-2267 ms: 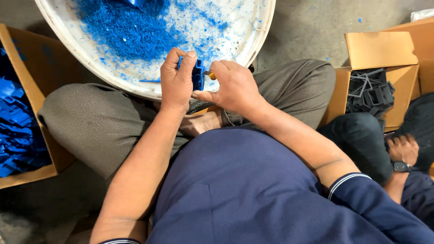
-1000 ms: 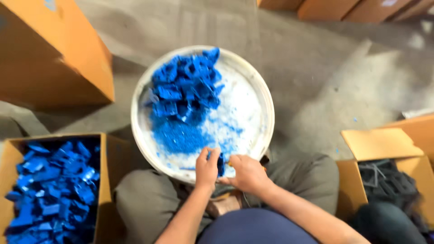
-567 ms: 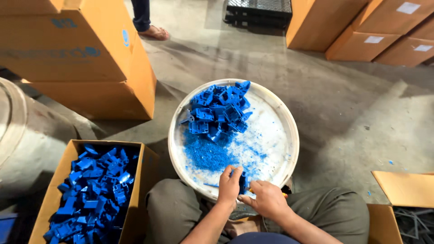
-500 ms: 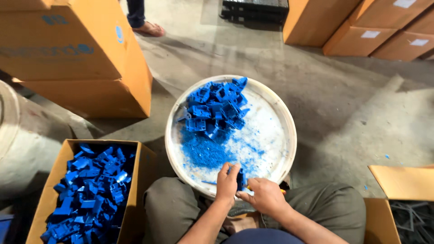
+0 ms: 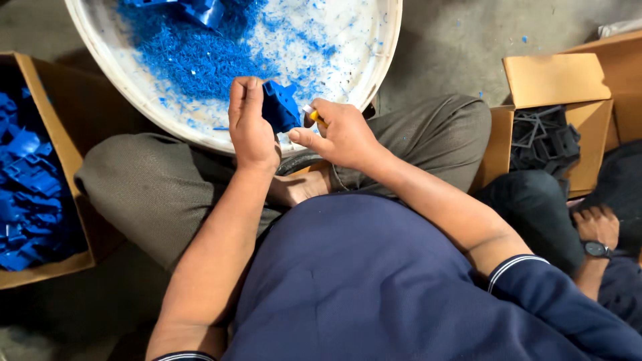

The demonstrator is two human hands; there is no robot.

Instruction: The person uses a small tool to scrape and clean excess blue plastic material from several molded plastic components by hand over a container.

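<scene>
Gripping a blue plastic part [image 5: 279, 107] above the white basin's [image 5: 127, 87] near rim, the left hand [image 5: 251, 127] faced the right hand [image 5: 341, 134], which pinched a small yellow-handled tool [image 5: 313, 115].

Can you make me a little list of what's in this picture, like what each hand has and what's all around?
Left hand: holds a blue plastic part
Right hand: grips a small tool with a yellow handle, close to the part
In front: round white tray with blue shavings
Left side: cardboard box full of blue parts
Right side: cardboard box of dark parts
Far right: another person's hand with a wristwatch
Person: sits on the floor, legs crossed
</scene>
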